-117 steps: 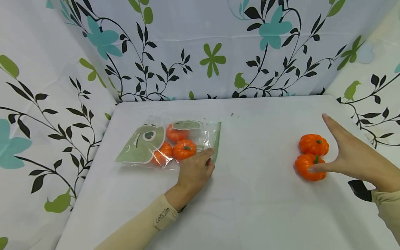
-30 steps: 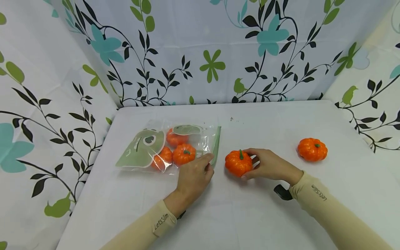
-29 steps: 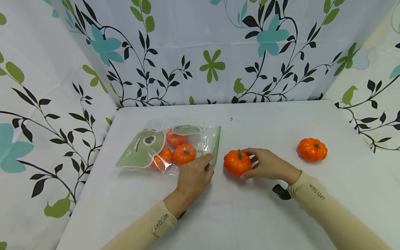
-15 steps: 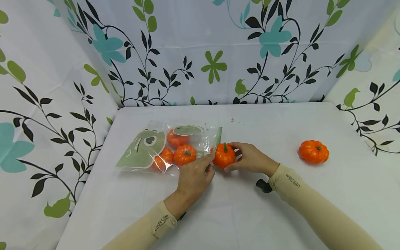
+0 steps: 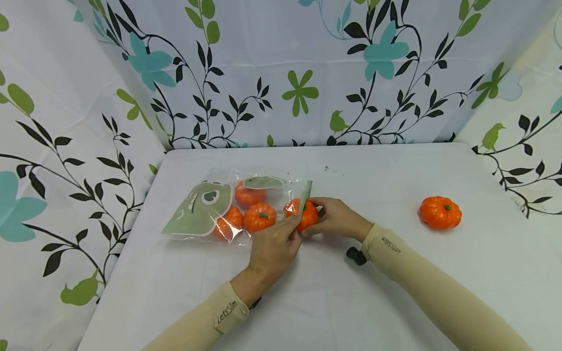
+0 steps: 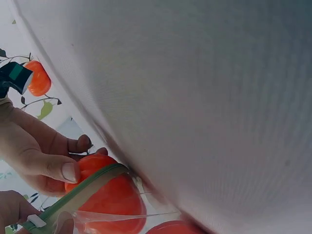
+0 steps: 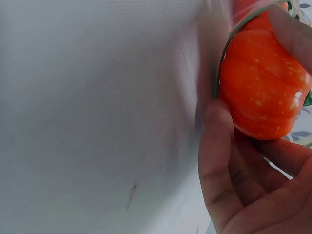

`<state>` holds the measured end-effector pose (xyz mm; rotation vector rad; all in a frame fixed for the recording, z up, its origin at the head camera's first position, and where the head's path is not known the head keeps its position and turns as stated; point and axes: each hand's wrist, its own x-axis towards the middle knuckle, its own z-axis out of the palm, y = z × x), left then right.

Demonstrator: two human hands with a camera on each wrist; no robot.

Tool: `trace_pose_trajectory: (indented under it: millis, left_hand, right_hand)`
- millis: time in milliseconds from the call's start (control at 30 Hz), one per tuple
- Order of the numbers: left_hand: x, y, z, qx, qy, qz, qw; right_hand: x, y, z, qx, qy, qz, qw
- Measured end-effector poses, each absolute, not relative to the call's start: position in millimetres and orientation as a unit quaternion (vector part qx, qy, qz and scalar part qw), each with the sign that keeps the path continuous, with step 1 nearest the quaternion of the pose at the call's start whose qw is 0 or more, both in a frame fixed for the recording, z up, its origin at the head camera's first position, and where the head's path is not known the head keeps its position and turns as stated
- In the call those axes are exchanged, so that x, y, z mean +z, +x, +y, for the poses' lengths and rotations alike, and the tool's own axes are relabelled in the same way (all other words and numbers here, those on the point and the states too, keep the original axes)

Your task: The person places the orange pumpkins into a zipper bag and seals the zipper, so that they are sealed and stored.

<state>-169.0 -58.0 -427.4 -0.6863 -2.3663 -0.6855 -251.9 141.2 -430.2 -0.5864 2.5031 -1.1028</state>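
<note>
A clear zip bag with a green cartoon print lies on the table, several small orange toy pumpkins inside, among them one pumpkin near its middle. My left hand pinches the green zip edge at the bag's right end. In my right hand I grip another pumpkin, thumb on one side and fingers on the other. This pumpkin sits partly inside the bag's mouth, with the zip edge crossing over it. Its far half shows through the plastic in the left wrist view.
One more pumpkin lies by itself on the right of the white table. A cloth printed with leaves and flowers hangs behind the table and along its sides. Small dark specks mark the back of the tabletop.
My right hand took one of the two pumpkins on the right and carried it leftward. Over the last half second it has slid partway into the bag. My left hand has stayed at the zip edge.
</note>
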Motion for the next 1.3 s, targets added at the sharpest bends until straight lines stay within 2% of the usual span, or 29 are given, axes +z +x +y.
trace_pose_trajectory:
  millis: [500, 867, 1300]
  left_hand:
    - [-431.3, -164.7, -58.7, -0.269, -0.259, -0.883, 0.285]
    - [-431.0, -164.6, -60.4, -0.275, -0.260, -0.879, 0.289]
    - [-430.1, -163.4, -59.3, -0.281, -0.257, -0.884, 0.272]
  right_hand:
    - [-436.0, -262.8, 110.5, -0.380, -0.174, 0.900, 0.122]
    - [-434.6, -260.0, 114.6, -0.474, -0.135, 0.853, 0.171]
    - [-429.7, -244.4, 124.4, -0.520, -0.143, 0.828, 0.151]
